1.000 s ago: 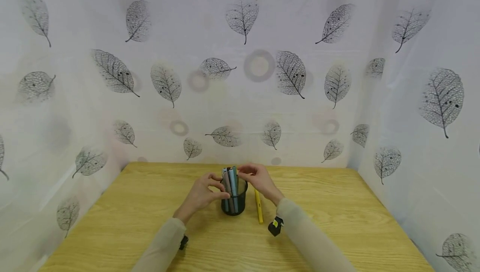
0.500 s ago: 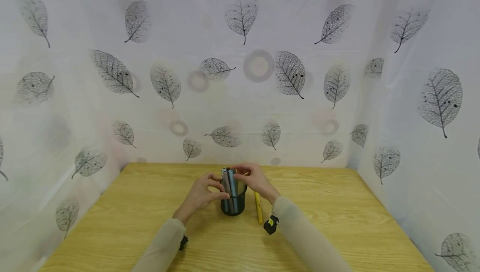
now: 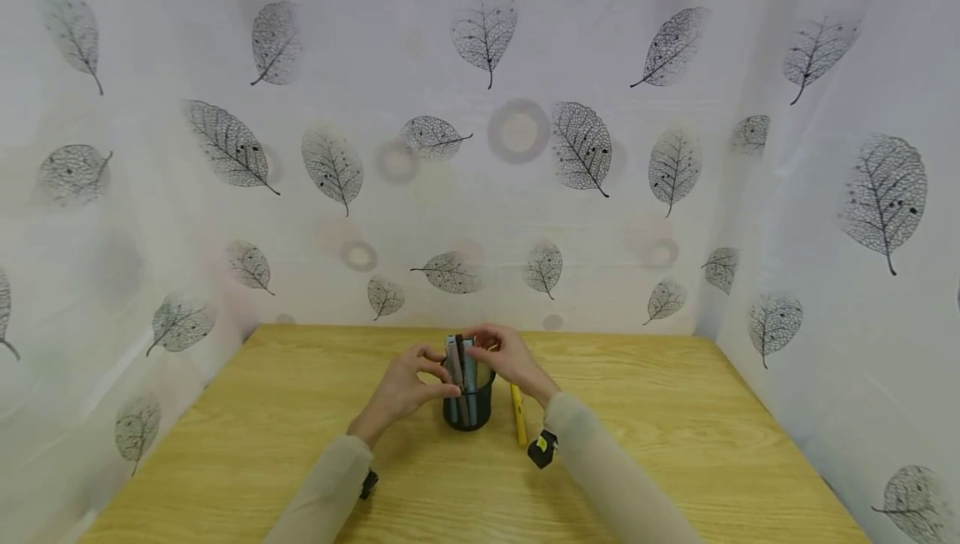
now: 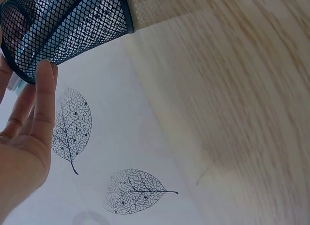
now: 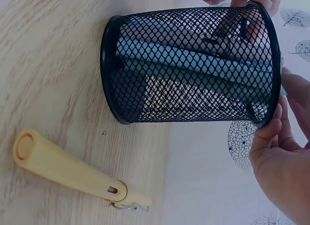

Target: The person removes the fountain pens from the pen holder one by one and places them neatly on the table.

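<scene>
Head view: a black wire-mesh cylindrical pen holder (image 3: 468, 408) stands mid-way across the light wooden table (image 3: 262, 427), already filled with several pale blue and grey markers (image 3: 463, 365). The left hand (image 3: 405, 386) curls round the holder's left side, and the right hand (image 3: 510, 356) pinches at the marker tops. One yellow plastic pen (image 3: 517, 415) lies on the table just right of the holder, not yet put in.

Left wrist view: the left hand's fingers (image 4: 43, 99) rest against the mesh rim (image 4: 63, 26).

Right wrist view: the markers (image 5: 203, 65) lean inside the mesh; the yellow pen (image 5: 68, 174) lies apart. Fingertips (image 5: 269, 130) touch the rim.
</scene>
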The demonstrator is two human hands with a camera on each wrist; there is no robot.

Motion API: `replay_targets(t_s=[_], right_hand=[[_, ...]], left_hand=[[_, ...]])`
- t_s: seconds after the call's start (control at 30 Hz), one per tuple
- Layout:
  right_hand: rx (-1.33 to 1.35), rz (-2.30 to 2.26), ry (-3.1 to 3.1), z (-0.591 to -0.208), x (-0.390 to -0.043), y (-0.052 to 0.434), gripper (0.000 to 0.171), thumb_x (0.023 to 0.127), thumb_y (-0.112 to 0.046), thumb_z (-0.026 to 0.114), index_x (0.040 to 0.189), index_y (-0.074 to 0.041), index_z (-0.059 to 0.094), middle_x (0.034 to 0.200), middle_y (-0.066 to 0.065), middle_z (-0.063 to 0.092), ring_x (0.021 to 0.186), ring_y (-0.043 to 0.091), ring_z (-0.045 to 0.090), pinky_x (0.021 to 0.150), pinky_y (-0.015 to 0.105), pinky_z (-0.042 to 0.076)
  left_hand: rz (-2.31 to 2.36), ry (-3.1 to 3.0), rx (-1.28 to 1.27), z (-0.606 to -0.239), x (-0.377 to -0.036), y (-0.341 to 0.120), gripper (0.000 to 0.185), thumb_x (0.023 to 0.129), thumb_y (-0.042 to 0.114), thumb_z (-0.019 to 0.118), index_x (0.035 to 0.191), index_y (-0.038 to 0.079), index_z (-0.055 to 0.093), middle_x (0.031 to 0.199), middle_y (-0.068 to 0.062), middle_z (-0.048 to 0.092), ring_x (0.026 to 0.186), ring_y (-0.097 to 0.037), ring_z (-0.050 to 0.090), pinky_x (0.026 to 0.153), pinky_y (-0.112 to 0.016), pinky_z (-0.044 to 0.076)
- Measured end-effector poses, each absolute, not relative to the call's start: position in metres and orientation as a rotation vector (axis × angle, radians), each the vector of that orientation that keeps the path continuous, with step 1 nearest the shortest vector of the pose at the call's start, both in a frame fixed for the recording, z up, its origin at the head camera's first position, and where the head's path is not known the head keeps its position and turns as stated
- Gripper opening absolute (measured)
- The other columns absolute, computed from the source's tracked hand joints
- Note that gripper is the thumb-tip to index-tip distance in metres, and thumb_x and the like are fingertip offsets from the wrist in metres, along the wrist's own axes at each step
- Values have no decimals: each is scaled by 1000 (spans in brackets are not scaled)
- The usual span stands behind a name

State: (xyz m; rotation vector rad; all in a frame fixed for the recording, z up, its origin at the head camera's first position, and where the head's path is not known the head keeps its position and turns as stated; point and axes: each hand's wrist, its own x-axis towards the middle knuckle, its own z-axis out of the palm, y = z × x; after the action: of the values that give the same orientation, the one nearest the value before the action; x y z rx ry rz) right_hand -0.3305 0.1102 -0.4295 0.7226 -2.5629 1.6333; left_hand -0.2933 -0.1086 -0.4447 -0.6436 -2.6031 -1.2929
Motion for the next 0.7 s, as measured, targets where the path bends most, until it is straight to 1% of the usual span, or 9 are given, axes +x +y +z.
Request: replay_targets(t_s=[0.1, 0.2, 0.33, 0.47, 0.57, 0.7], right_hand=[[721, 1667, -2570, -418, -322, 110, 27, 94, -14, 67, 118, -3, 65, 106, 15, 66, 94, 24, 60, 79, 29, 50], [721, 1694, -2561, -419, -324, 112, 26, 93, -14, 68, 115, 0, 63, 109, 16, 66, 98, 26, 61, 84, 31, 50], [710, 1703, -2525, -432, -332, 114, 25, 91, -19, 72, 111, -7, 63, 107, 10, 67, 98, 23, 62, 86, 32, 50], [725, 1681, -2519, -432, -332, 116, 23, 90, -22, 72, 109, -13, 63, 106, 5, 67, 97, 19, 62, 85, 33, 51], [735, 1645, -2527, -435, -334, 116, 23, 90, -26, 73, 108, -16, 63, 104, 1, 67, 93, 17, 61, 81, 33, 51], [766, 1565, -2544, -439, -336, 117, 22, 90, -30, 71, 108, -19, 65, 99, -1, 67, 84, 13, 60, 74, 30, 51]], left_hand=[[-1288, -2600, -642, -446, -294, -109, 16, 73, 39, 85, 75, 28, 75, 112, -1, 64, 108, -28, 60, 86, -48, 51], [-1296, -2601, -640, -447, -294, -109, 15, 72, 39, 86, 75, 28, 75, 112, -1, 64, 109, -28, 60, 88, -51, 51], [-1313, -2589, -649, -447, -293, -109, 15, 73, 38, 86, 74, 28, 75, 112, -1, 63, 109, -29, 59, 88, -54, 50], [-1294, -2580, -647, -448, -293, -109, 16, 73, 40, 85, 74, 28, 74, 112, 0, 63, 109, -27, 59, 85, -48, 52], [-1276, -2575, -650, -449, -294, -109, 15, 73, 39, 85, 74, 28, 74, 112, 0, 63, 108, -27, 60, 84, -47, 52], [-1289, -2568, -654, -449, -294, -109, 14, 73, 38, 86, 74, 28, 75, 112, -1, 64, 108, -28, 60, 87, -53, 51]])
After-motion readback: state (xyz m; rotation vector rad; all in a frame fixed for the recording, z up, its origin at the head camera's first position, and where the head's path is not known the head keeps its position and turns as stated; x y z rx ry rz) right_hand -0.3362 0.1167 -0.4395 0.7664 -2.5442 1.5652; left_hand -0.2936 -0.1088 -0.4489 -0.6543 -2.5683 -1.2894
